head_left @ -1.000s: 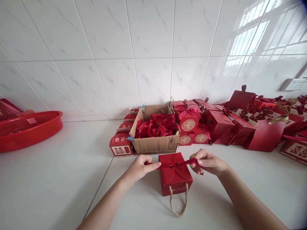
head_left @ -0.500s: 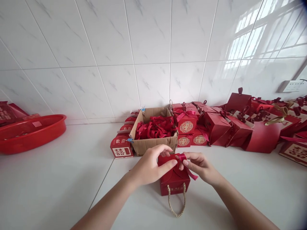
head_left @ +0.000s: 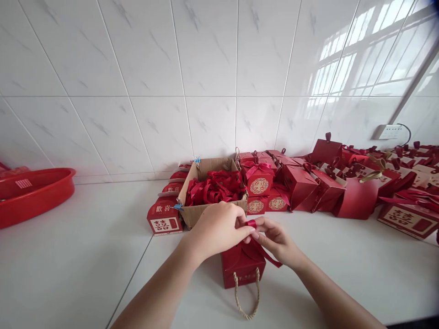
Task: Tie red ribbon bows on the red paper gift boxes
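A red gift box (head_left: 243,269) with a twisted rope handle (head_left: 247,313) stands on the white counter in front of me. Above its folded lid, a dark red ribbon (head_left: 251,224) is looped between my fingers, and one tail hangs down to the right. My left hand (head_left: 222,228) pinches the ribbon from the left, the back of the hand turned up. From the right, my right hand (head_left: 276,240) closes thumb and fingers on the same ribbon. The fingertips partly hide the loop and the top of the box.
Behind my hands, a cardboard box (head_left: 212,211) holds a heap of red ribbons (head_left: 219,187). Small red boxes (head_left: 165,219) line its left side. More red boxes (head_left: 303,187) are piled along the tiled wall to the right. A red plastic basin (head_left: 41,196) stands far left.
My left hand has closed onto the ribbon and turned its back upward. The ribbon loop is now lifted between both hands. The view has shifted a little to the right.
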The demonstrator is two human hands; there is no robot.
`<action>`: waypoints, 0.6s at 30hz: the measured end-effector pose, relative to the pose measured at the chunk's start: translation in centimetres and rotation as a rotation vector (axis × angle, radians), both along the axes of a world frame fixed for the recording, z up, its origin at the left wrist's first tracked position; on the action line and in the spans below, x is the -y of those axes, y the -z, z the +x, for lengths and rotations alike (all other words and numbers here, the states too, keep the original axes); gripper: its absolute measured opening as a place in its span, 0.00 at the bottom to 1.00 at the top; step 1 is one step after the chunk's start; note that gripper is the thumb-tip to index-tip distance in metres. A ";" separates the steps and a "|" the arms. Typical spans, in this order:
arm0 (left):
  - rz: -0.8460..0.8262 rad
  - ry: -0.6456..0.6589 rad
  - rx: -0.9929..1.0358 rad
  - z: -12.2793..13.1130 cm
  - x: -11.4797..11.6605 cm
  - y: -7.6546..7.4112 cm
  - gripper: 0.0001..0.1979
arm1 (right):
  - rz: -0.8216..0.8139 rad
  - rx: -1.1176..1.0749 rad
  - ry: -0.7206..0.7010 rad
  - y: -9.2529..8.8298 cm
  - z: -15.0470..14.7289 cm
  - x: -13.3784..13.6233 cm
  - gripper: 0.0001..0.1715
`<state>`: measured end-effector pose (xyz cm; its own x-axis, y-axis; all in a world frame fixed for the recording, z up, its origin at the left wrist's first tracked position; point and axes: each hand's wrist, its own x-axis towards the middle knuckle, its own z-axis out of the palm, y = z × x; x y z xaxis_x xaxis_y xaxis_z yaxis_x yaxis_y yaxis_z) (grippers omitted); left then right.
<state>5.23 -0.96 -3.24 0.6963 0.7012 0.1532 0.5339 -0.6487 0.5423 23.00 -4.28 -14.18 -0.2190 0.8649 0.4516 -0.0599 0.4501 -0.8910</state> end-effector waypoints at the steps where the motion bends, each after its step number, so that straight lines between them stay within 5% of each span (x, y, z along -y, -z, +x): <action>1: 0.009 -0.006 -0.016 -0.1 -0.1 -0.1 0.13 | -0.017 -0.011 -0.001 -0.2 0.1 -0.1 0.07; 8: 0.017 -0.073 -0.036 -0.5 -0.5 -0.9 0.13 | -0.065 0.032 -0.014 -1.9 0.1 -1.1 0.08; 18: 0.035 0.003 0.052 0.3 -0.4 0.1 0.05 | -0.092 0.077 0.186 0.4 0.1 -0.3 0.12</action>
